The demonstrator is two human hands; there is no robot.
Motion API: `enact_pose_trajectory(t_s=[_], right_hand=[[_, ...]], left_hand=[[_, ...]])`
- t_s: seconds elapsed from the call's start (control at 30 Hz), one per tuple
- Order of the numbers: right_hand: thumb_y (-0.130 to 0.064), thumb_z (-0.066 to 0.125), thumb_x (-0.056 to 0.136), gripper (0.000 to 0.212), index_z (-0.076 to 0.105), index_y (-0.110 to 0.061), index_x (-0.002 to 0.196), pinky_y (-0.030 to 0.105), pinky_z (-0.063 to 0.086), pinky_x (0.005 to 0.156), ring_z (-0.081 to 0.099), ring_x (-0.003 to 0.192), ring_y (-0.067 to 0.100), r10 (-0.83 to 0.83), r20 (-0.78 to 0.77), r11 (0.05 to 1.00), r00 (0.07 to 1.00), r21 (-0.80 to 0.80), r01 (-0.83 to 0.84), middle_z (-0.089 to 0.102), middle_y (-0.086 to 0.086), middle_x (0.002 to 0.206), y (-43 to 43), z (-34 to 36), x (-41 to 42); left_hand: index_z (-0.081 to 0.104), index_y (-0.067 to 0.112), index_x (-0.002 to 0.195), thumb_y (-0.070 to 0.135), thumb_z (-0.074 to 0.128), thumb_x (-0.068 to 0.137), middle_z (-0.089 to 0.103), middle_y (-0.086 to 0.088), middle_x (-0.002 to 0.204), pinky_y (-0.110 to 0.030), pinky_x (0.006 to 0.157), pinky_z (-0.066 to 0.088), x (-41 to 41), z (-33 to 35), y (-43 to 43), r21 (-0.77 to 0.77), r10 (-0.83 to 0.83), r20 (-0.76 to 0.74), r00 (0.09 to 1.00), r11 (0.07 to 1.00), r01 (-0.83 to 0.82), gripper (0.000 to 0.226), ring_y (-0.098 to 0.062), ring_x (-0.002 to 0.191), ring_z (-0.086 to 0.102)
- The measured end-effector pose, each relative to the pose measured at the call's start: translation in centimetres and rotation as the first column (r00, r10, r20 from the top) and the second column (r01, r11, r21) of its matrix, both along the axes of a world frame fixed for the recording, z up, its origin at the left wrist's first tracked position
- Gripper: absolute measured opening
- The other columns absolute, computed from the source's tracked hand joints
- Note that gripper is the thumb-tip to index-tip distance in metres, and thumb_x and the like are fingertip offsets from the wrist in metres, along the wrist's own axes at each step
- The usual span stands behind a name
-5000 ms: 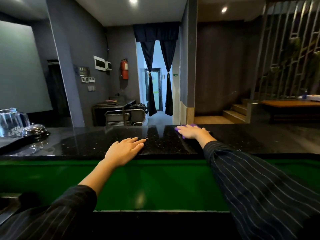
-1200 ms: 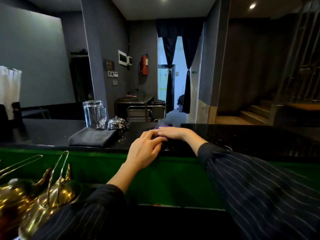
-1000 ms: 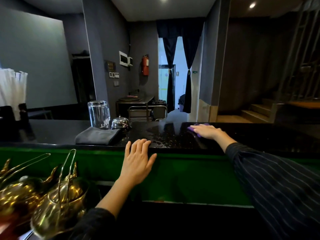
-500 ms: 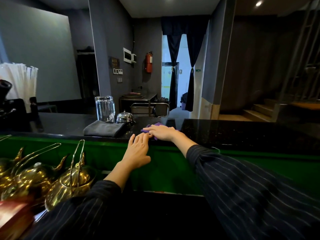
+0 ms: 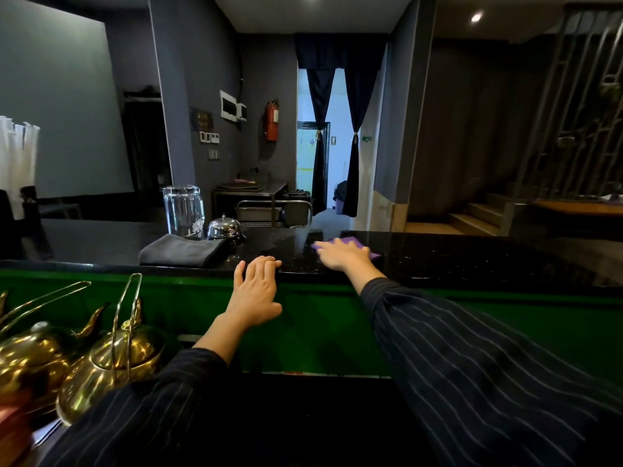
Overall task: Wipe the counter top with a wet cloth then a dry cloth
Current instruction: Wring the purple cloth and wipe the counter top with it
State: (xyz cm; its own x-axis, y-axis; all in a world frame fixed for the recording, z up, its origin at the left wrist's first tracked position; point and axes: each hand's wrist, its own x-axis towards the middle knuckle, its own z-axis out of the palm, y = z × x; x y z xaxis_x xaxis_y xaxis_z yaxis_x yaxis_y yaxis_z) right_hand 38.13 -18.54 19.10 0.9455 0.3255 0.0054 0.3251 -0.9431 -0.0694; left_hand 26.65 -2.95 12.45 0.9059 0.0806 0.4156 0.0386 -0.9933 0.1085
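The black speckled counter top (image 5: 455, 257) runs across the view above a green front panel. My right hand (image 5: 342, 256) lies flat on a purple cloth (image 5: 350, 241) and presses it onto the counter near the middle; most of the cloth is hidden under the hand. My left hand (image 5: 258, 291) rests with fingers spread on the counter's near edge, holding nothing. A folded dark grey cloth (image 5: 182, 252) lies on the counter to the left of both hands.
An upturned glass jug (image 5: 184, 210) and a silver call bell (image 5: 223, 229) stand behind the grey cloth. Brass teapots (image 5: 111, 362) sit low at the left, below the counter. White straws (image 5: 17, 163) stand at the far left. Stairs rise at the right.
My right hand has slid the purple cloth to the right along the counter, after sweeping left a moment before. My left hand stays at the counter's edge.
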Motion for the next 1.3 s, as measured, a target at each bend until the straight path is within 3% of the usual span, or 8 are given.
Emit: enact_pose_trajectory(t_s=[0.13, 0.27, 0.4, 0.6, 0.73, 0.97, 1.17, 1.3], right_hand=[[-0.044, 0.024, 0.100, 0.053, 0.017, -0.046, 0.152, 0.068, 0.015, 0.111, 0.017, 0.149, 0.032, 0.294, -0.013, 0.955, 0.956, -0.035, -0.294, 0.017, -0.001, 0.164, 4.5, -1.0, -3.0], [-0.039, 0.019, 0.104, 0.048, 0.020, -0.044, 0.152, 0.066, 0.019, 0.111, 0.024, 0.147, 0.026, 0.344, -0.036, 0.937, 0.938, 0.068, -0.341, 0.024, -0.006, 0.161, 1.0, -0.8, -4.3], [-0.052, 0.009, 0.095, 0.053, 0.028, -0.056, 0.145, 0.074, 0.016, 0.107, 0.027, 0.145, 0.026, 0.233, -0.036, 0.963, 0.972, 0.149, -0.225, 0.028, -0.013, 0.159, -6.7, -0.4, -3.2], [-0.036, 0.018, 0.101, 0.049, 0.029, -0.053, 0.145, 0.065, 0.013, 0.113, 0.025, 0.145, 0.030, -0.122, -0.023, 0.976, 0.992, 0.180, 0.124, 0.028, -0.008, 0.159, -18.4, -0.5, 1.1], [-0.033, 0.027, 0.095, 0.055, 0.033, -0.039, 0.149, 0.060, 0.015, 0.115, 0.021, 0.144, 0.039, -0.337, 0.018, 0.938, 0.941, 0.095, 0.334, 0.026, 0.006, 0.160, -19.0, -0.9, 2.0], [-0.035, 0.022, 0.103, 0.047, 0.033, -0.048, 0.146, 0.063, 0.020, 0.108, 0.031, 0.142, 0.028, 0.145, -0.013, 0.983, 0.989, 0.115, -0.142, 0.041, -0.003, 0.151, -20.1, 0.0, 1.6], [-0.051, 0.016, 0.100, 0.050, 0.026, -0.049, 0.149, 0.066, 0.010, 0.112, 0.020, 0.148, 0.028, -0.029, -0.045, 0.993, 0.999, 0.111, 0.034, 0.025, -0.009, 0.160, -31.2, 0.3, 6.6], [-0.046, 0.015, 0.103, 0.049, 0.018, -0.045, 0.152, 0.060, 0.003, 0.116, 0.009, 0.151, 0.030, -0.135, -0.064, 0.987, 0.989, 0.083, 0.140, 0.010, -0.005, 0.165, -34.9, 0.2, 11.2]], left_hand=[[0.017, 0.016, 0.144, 0.025, 0.058, 0.069, 0.016, -0.005, 0.154, -0.044, 0.118, -0.007, -0.5, 0.0, 0.0, 0.056, 0.015, -0.016, 1.000, 0.998, -0.014, 0.086, -0.019, 0.147, 0.003], [0.018, 0.013, 0.145, 0.033, 0.062, 0.070, 0.019, -0.007, 0.154, -0.048, 0.118, -0.003, -1.2, 0.5, -0.3, 0.102, 0.020, -0.042, 0.999, 0.995, -0.016, 0.089, -0.021, 0.146, 0.009], [0.021, 0.006, 0.145, 0.036, 0.065, 0.072, 0.018, -0.012, 0.155, -0.054, 0.116, -0.002, -1.8, 0.6, -3.0, 0.089, 0.034, 0.027, 0.999, 0.995, -0.036, 0.091, -0.025, 0.147, 0.008], [-0.003, 0.026, 0.151, 0.032, 0.063, 0.074, 0.000, -0.006, 0.161, -0.049, 0.118, 0.000, -2.0, 0.2, -10.7, 0.191, -0.264, -0.111, 0.958, 0.940, 0.282, 0.102, -0.029, 0.148, -0.002], [0.000, 0.020, 0.152, 0.032, 0.061, 0.076, 0.035, -0.008, 0.150, -0.049, 0.119, 0.007, -0.4, 2.8, -13.2, 0.157, -0.237, -0.098, 0.966, 0.955, 0.251, 0.098, -0.025, 0.141, 0.029], [0.022, 0.025, 0.149, 0.049, 0.041, 0.094, 0.032, -0.003, 0.152, -0.060, 0.115, 0.007, 5.6, 4.7, -21.2, 0.077, -0.205, -0.195, 0.959, 0.972, 0.224, 0.063, -0.021, 0.142, 0.025], [0.022, 0.042, 0.146, 0.060, 0.023, 0.094, 0.025, 0.009, 0.156, -0.054, 0.114, 0.011, 7.1, 2.7, -23.6, 0.036, -0.109, -0.136, 0.985, 0.993, 0.115, 0.054, -0.018, 0.145, 0.019], [0.019, 0.047, 0.145, 0.056, 0.023, 0.096, 0.021, 0.015, 0.156, -0.051, 0.115, 0.009, 7.5, 2.8, -23.6, 0.014, -0.076, -0.188, 0.979, 0.997, 0.080, 0.050, -0.015, 0.146, 0.015]])
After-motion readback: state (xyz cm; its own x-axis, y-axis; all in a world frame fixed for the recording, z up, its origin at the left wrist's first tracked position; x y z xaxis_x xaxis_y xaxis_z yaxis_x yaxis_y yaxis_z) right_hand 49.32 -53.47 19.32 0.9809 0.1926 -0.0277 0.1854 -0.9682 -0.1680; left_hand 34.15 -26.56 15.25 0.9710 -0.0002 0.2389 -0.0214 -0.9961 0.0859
